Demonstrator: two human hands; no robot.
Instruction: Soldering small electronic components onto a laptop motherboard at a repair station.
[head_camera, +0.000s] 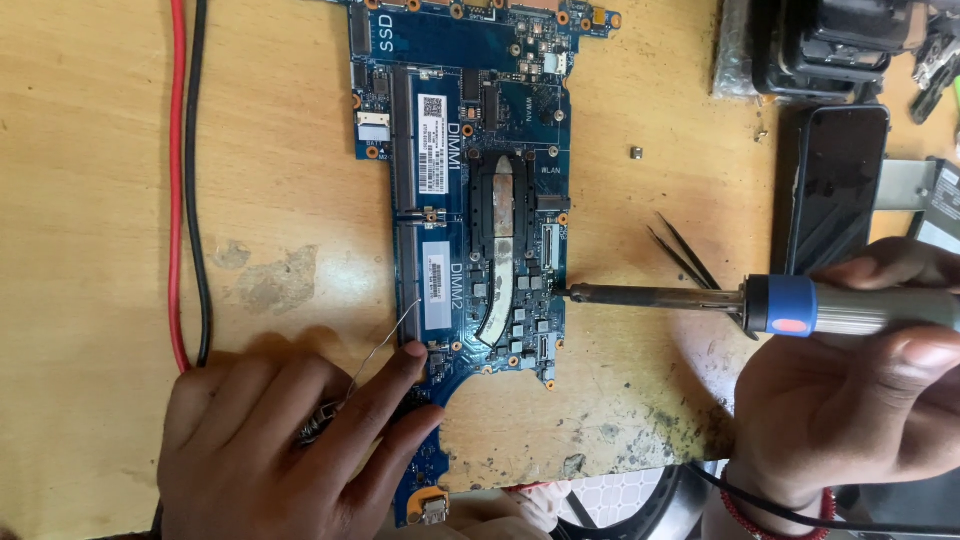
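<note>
Left hand (290, 445) flat on lower corner of blue circuit board (465, 200), fingers loosely curled, pinching thin solder wire (385, 345) that rises toward a memory slot. Right hand (850, 400) closed round grey handle of soldering iron (700, 300), tip touching board's right edge near centre. Board lying lengthwise on worn wooden table (90, 250). Tweezers (685, 250) just behind iron. Red and black cables (185, 180) far left. Dark phone (835, 180) far right.
</note>
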